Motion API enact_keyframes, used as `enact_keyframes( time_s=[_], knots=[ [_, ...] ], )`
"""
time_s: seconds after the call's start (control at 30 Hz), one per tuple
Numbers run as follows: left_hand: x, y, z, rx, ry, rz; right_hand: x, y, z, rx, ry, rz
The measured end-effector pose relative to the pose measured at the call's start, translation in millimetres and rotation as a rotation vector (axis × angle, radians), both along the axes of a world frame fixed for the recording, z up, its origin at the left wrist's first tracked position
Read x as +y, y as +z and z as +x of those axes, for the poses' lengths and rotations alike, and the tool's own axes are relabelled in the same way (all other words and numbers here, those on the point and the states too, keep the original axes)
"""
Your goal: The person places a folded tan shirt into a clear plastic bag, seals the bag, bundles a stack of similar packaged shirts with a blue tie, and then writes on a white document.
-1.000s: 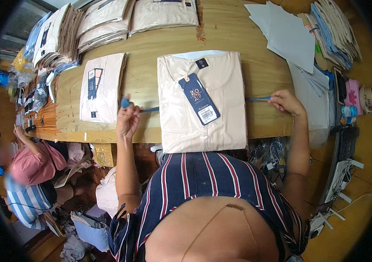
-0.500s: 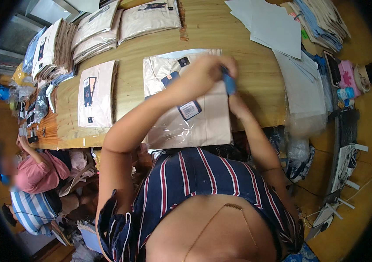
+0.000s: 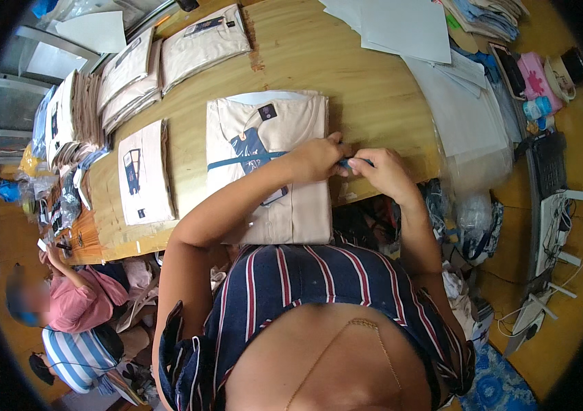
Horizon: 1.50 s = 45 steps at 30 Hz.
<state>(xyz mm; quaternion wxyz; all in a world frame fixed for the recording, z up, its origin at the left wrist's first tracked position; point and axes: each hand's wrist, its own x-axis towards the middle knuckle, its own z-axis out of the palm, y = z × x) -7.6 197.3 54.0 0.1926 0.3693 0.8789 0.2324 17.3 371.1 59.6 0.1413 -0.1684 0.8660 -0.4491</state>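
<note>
A folded cream shirt [image 3: 230, 123] lies on the wooden table in front of me, its collar end away from me. A narrow blue band [image 3: 236, 161] runs across it, over a dark blue hang tag [image 3: 250, 142]. At the shirt's right edge, my left hand [image 3: 315, 159] pinches the blue band, with its forearm lying over the shirt. My right hand [image 3: 386, 172] faces it closely, thumb and fingers closed on the band's blue end. My left forearm partly covers another tag [image 3: 276, 196] lower on the shirt.
To the left lies another folded cream shirt [image 3: 149, 175]; several stacks of packed shirts [image 3: 206, 44] stand behind it. White sheets [image 3: 408, 31] and a phone [image 3: 507, 70] are at the right. Two other people, one in a pink top [image 3: 86, 301], sit at the lower left.
My left hand has come down and toward me, meeting my right hand at the shirt's edge. The blue band now stretches across the shirt. The view has shifted somewhat.
</note>
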Motion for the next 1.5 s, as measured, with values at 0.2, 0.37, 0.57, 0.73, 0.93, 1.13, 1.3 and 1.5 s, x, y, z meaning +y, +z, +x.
enact_keyframes(
  time_s=[0.2, 0.37, 0.57, 0.73, 0.93, 1.13, 1.3, 1.5],
  knots=[
    [-5.0, -3.7, -3.5, -0.106, -0.082, 0.021, 14.2, -3.8, -21.0, -0.42, -0.084, -0.41],
    [-9.2, -1.2, -8.9, -0.095, -0.12, 0.157, -7.5, -64.8, -10.3, -0.15, -0.122, -0.429],
    [-16.4, -0.1, -13.7, -0.141, -0.103, 0.39, 33.7, -58.5, 9.4, -0.329, -0.288, -0.37],
    [-11.0, 28.9, -22.3, -0.399, 0.051, -0.026, 17.5, -35.2, 64.6, -0.315, -0.153, -0.483],
    [-3.5, 53.2, -21.2, -0.06, -0.241, -0.221, -29.1, -7.8, 55.3, 0.145, 0.229, -0.415],
    [-5.7, 45.2, 4.3, 1.007, -0.604, -0.255, -15.0, -40.6, -12.8, -0.01, -0.01, -0.508],
    [-25.0, 51.6, -5.8, 1.002, -0.593, -0.09, -35.0, -36.5, -34.5, 0.022, 0.181, -0.587],
    [-48.9, 60.7, 2.6, 0.96, -0.383, 0.036, -38.5, 6.8, -41.0, 0.275, 0.183, -0.307]
  ],
)
